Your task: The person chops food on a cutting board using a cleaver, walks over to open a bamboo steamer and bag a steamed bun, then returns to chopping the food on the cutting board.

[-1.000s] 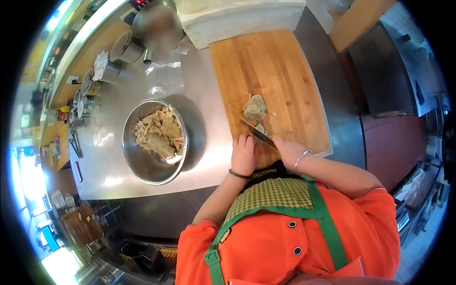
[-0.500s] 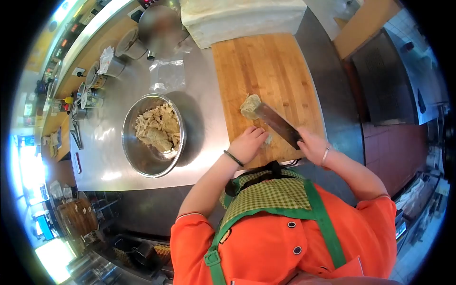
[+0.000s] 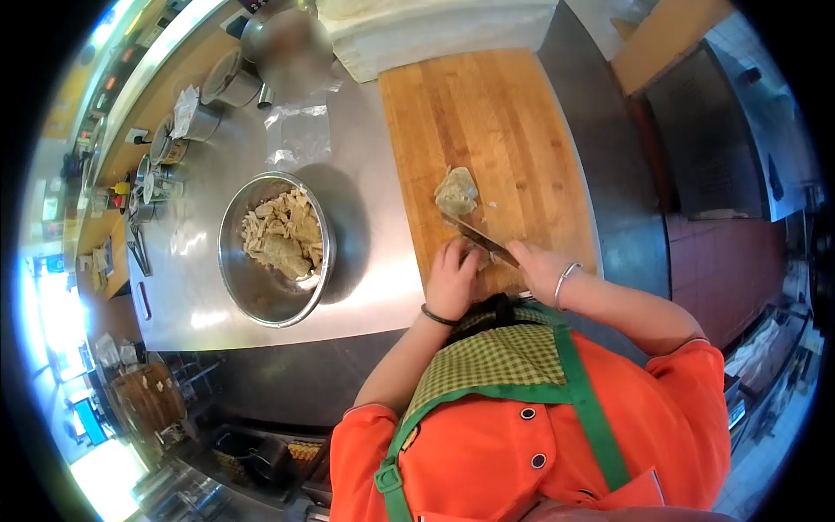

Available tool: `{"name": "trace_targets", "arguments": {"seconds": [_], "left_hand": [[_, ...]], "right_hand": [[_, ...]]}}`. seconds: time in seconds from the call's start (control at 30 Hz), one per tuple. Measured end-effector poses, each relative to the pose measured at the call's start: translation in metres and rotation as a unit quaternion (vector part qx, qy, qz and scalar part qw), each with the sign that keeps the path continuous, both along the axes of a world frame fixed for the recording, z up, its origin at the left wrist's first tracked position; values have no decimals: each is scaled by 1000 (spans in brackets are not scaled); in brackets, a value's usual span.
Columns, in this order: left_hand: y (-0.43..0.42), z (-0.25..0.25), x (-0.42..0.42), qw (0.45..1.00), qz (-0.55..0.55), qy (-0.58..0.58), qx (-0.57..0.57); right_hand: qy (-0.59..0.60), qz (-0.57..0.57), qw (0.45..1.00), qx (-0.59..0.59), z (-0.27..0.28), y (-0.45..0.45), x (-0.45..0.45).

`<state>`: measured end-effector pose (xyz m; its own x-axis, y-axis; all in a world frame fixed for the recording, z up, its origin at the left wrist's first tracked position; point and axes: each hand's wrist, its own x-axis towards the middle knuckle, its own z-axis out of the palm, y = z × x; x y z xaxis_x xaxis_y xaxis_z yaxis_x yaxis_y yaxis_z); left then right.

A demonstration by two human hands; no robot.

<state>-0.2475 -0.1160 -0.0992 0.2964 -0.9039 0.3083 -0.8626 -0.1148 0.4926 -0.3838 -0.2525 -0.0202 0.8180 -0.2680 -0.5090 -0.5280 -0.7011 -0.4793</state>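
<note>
A knife (image 3: pixel 477 235) is held in my right hand (image 3: pixel 541 271), its blade pointing up and left across the lower part of the wooden cutting board (image 3: pixel 504 113). Beside the blade, my left hand (image 3: pixel 452 278) rests with curled fingers on the board's near edge; a small pale piece partly shows at its fingertips. A pale, greyish lump of food (image 3: pixel 457 192) lies on the board just beyond the knife tip. To the left, a steel bowl (image 3: pixel 233 277) holds pale sliced pieces (image 3: pixel 283 237) and a larger lump.
Clear plastic film (image 3: pixel 300 135) lies on the steel table (image 3: pixel 187 300) behind the bowl. Pots and containers (image 3: pixel 230 80) line the left back, with tongs (image 3: pixel 138 252) near them. A white box (image 3: pixel 435 30) stands behind the board.
Since half a second ago, the knife has moved down and left from beside the lump toward my left hand. My left hand's fingers have curled more.
</note>
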Motion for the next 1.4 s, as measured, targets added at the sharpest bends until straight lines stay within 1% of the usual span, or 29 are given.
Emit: {"name": "trace_targets", "arguments": {"seconds": [0.03, 0.07, 0.1, 0.13, 0.17, 0.2, 0.3, 0.43, 0.5, 0.53, 0.67, 0.73, 0.77, 0.83, 0.87, 0.93, 0.97, 1.03, 1.17, 1.23, 1.33, 1.4], "left_hand": [[0, 13, 0, 1000, -3, 0, 2], [0, 27, 0, 1000, -3, 6, -14], [1, 36, 0, 999, -4, 12, -29], [-1, 35, -2, 1000, -7, 13, -28], [-6, 34, -5, 999, -38, -12, -5], [-9, 32, -5, 997, -70, -39, 16], [-5, 22, 10, 990, -112, -79, 41], [4, 23, 29, 984, -160, -80, 2], [4, 30, 34, 995, -100, -10, -14], [3, 34, 40, 993, -120, 3, -3], [5, 9, 43, 990, -135, 28, 31], [2, 7, 22, 999, -17, 45, 11], [1, 7, 18, 999, -19, 45, 11], [-1, 8, 13, 999, 32, 13, -27], [2, 10, 14, 999, 33, 14, -27], [10, 16, 21, 997, -52, -39, -42], [11, 12, 26, 997, -52, -40, -43], [10, 5, 32, 986, -142, -79, -48], [5, 4, 36, 983, -157, -81, -54], [3, 6, 38, 978, -172, -92, -80], [0, 8, 40, 977, -182, -73, -87], [-3, 4, 40, 978, -179, -69, -87]], "right_hand": [[-20, -26, 999, 14, -1, 0, 0], [-20, -30, 999, 16, 2, 1, 0], [-12, -62, 997, 40, 11, 2, 0], [-2, -92, 994, 64, 16, 3, 0], [-2, -95, 993, 65, 15, 4, -3], [-20, -96, 993, 61, 13, 6, -5], [-54, -107, 991, 60, 4, 9, -10], [-78, -132, 986, 70, 3, 17, -12], [-71, -142, 985, 65, 2, 20, -12], [-60, -143, 986, 61, 2, 22, -12], [-41, -155, 986, 54, -2, 29, -7], [-80, -147, 985, 47, -6, 31, -1], [-80, -148, 985, 46, -4, 31, 3], [-5, -117, 993, 16, 2, 27, 11], [-5, -117, 993, 16, 4, 28, 11], [0, -87, 996, -23, 9, 33, 10], [-1, -87, 996, -24, 11, 34, 11], [18, -91, 996, -19, 13, 36, 10], [16, -109, 994, -23, 11, 36, 7], [-34, -111, 993, -29, 2, 35, 5], [-38, -107, 993, -26, -4, 36, 5], [-22, -101, 994, -28, 4, 35, 6]]}}
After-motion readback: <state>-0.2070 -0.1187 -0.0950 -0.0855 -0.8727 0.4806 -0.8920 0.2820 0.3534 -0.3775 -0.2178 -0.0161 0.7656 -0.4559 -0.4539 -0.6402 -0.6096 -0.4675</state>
